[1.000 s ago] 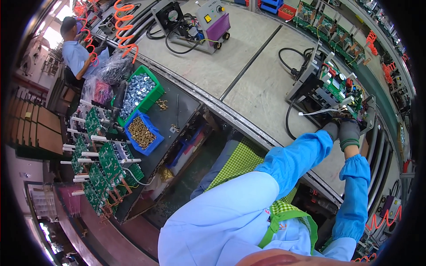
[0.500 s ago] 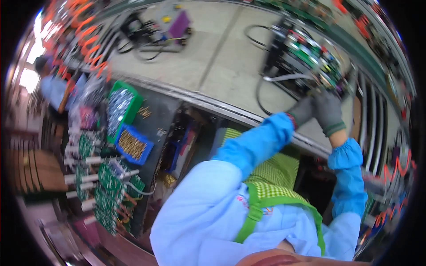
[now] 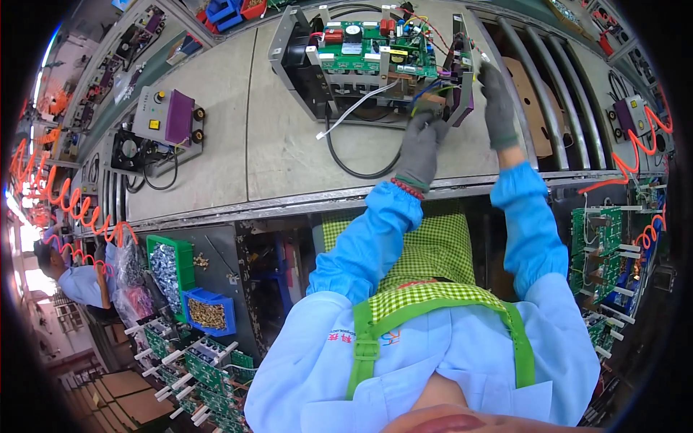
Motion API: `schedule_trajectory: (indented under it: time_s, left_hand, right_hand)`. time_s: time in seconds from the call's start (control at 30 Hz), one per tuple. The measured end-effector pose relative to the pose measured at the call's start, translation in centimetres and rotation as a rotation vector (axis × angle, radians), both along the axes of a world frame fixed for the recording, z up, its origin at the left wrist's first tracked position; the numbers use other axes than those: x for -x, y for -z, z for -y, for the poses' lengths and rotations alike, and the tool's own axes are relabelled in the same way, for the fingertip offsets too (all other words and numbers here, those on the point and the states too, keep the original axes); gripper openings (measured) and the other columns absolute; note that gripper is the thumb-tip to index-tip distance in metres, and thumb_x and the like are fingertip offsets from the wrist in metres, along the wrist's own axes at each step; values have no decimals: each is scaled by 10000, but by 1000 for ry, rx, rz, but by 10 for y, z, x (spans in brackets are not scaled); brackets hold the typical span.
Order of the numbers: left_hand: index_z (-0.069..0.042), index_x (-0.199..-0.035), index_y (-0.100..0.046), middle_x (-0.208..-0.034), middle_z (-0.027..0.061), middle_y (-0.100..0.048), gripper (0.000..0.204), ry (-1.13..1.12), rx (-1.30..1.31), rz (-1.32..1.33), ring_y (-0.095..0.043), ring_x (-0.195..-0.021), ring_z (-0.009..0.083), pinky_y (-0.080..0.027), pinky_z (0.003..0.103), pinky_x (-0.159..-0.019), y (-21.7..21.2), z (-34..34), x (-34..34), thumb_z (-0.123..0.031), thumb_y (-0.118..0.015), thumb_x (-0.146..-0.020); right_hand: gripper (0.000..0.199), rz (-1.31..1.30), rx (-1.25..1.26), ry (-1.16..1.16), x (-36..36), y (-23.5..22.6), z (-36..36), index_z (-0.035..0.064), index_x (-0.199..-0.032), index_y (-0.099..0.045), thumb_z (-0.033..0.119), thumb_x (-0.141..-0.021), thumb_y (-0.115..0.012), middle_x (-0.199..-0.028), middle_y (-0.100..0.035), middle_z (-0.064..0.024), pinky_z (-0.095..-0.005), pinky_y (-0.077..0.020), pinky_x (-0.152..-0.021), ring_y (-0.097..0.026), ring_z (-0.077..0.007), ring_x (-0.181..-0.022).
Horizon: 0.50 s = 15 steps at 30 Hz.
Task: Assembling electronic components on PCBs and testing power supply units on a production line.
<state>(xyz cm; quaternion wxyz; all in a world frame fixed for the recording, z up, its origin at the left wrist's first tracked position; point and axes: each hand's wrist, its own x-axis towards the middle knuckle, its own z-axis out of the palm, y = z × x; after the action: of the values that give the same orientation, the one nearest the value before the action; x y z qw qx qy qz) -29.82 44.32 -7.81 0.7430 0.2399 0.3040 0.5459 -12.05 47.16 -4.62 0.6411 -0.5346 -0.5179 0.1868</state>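
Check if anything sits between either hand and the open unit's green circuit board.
Right hand: yes, the unit's upright end panel stands between it and the green circuit board. Left hand: no panel in between, but a blue wire runs near its fingertips.

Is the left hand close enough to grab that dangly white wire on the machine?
Probably yes. The white wire sticks out from the front of the machine, its plug end looks loose, and I see nothing solid between it and the left hand.
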Motion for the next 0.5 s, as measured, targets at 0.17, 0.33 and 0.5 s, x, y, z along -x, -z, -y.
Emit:
schedule_trajectory:
  time_s: [0.17, 0.33, 0.5]
  left_hand:
    - [17, -1071, -497, -873, 228, -634, 252, -203, -490, -1066, -634, -767, 363, -508, 449, -702, 19, -24, -2, -135, -562, -881]
    - [30, -1030, -482, -861, 256, -613, 332, -204, -612, -1261, -601, -790, 452, -464, 535, -694, 30, -23, 5, -170, -618, -803]
    - [-53, -777, -669, -709, 183, -637, 142, -347, -666, -1082, -623, -717, 384, -489, 491, -675, 30, -27, -5, -171, -596, -806]
  right_hand:
    - [546, -58, 247, -225, -14, 16, -80, 38, -1204, -591, 504, -966, -435, -1086, -676, -102, -363, -513, -845, -649, -267, -974]
    - [410, 788, -115, -127, -34, 12, -72, 91, -1341, -445, 215, -957, -520, -1175, -631, -112, -344, -501, -887, -633, -252, -1008]
    - [424, 1219, -392, -405, -79, 14, -99, 82, -1228, -520, 170, -834, -647, -1034, -618, -64, -325, -504, -804, -617, -244, -884]
